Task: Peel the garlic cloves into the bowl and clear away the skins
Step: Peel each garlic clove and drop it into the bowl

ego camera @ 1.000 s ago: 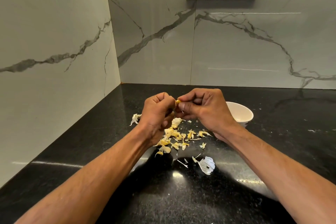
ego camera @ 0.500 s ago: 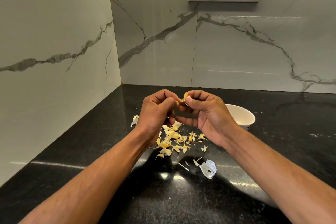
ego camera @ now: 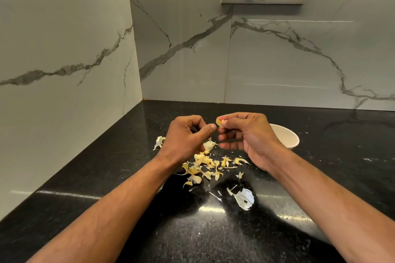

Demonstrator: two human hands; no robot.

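Nearest on the black desk (ego camera: 213,230), at about 5 o'clock from the skin pile, lies a pale papery husk (ego camera: 244,198), thin and ribbed. Beyond it the loose skins (ego camera: 205,164) are scattered under the wrists; they look feather-light and brittle, likely to drift or stick to damp fingers, so sweeping them together with a flat palm should work better than pinching each flake.

Above the pile, the left hand (ego camera: 188,134) is loosely curled, thumb tip out toward the clove; whether it has anything in it I cannot tell. The right hand (ego camera: 245,132) pinches the garlic clove (ego camera: 219,122) between thumb and fingertip, the other fingers half curled below. The clove is small, firm and probably slick once bare; hold it by its sides and pull skin from the tip.

At 3 o'clock from the right hand, partly hidden behind it, sits the white bowl (ego camera: 286,136).
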